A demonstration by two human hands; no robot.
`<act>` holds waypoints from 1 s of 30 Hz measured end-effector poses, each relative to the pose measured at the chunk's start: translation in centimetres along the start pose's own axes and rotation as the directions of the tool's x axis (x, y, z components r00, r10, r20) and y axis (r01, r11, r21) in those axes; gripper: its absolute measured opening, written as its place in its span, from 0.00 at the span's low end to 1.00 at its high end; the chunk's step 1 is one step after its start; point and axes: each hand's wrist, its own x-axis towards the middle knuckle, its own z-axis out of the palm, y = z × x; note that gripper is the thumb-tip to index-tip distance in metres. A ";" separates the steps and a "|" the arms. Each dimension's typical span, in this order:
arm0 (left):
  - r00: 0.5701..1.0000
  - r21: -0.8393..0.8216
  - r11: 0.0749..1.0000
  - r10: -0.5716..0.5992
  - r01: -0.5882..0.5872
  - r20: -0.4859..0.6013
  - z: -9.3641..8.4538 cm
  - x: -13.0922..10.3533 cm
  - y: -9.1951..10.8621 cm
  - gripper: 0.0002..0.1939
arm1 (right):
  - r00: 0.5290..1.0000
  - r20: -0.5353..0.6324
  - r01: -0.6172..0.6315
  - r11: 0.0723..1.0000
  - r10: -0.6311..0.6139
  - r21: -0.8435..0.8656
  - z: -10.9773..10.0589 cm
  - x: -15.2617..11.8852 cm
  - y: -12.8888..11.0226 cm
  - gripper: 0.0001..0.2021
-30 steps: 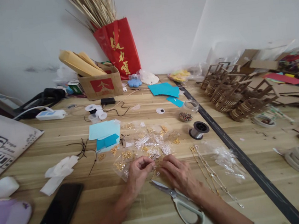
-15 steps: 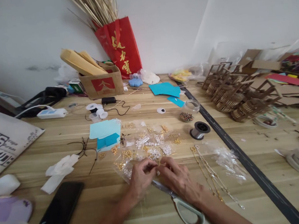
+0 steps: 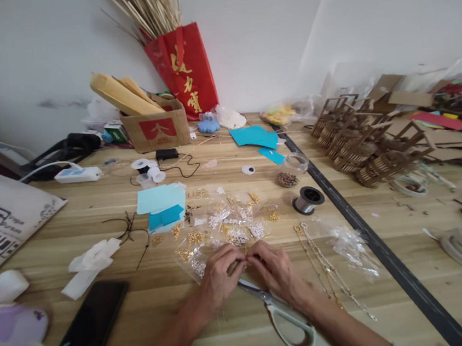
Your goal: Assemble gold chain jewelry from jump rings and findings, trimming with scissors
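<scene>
My left hand (image 3: 220,270) and my right hand (image 3: 276,270) meet fingertip to fingertip low in the middle of the view. Both are closed in a pinch. A thin golden sliver shows between them, too small to name. Just beyond the fingers lie clear plastic bags and small piles of gold and silver jewellery findings (image 3: 237,234). Scissors with pale green handles (image 3: 290,323) rest on the table, their blades pointing toward my left hand and partly under my right. Gold and silver chains (image 3: 327,267) lie to the right of my right hand.
A wire spool (image 3: 308,202) and a jar of beads (image 3: 288,179) stand right of centre. Blue cards (image 3: 160,199), white cloth strips (image 3: 90,265) and a black phone (image 3: 85,331) lie leftward. Brown woven baskets (image 3: 368,147) crowd the right; a cardboard box (image 3: 156,128) stands behind.
My fingertips have drawn closer, and the right fingers have gathered into a tighter pinch. A small silvery bit seen below them earlier is now hardly visible. The view has shifted slightly.
</scene>
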 end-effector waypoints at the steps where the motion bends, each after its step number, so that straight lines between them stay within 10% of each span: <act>1: 1.000 0.015 1.000 0.026 -0.026 -0.008 0.0 0.0 0.0 0.06 | 1.000 -0.015 -0.023 0.997 0.024 0.067 0.0 0.1 0.0 0.08; 12: 0.973 0.160 0.965 0.219 -0.205 -0.069 -0.3 -0.1 0.5 0.06 | 0.908 0.181 -0.411 0.718 0.378 0.562 0.2 0.5 0.6 0.15; 30: 0.961 0.170 0.955 0.260 -0.242 -0.093 -0.3 0.0 0.5 0.06 | 0.840 0.314 -0.522 0.503 0.442 0.689 0.1 1.0 0.9 0.17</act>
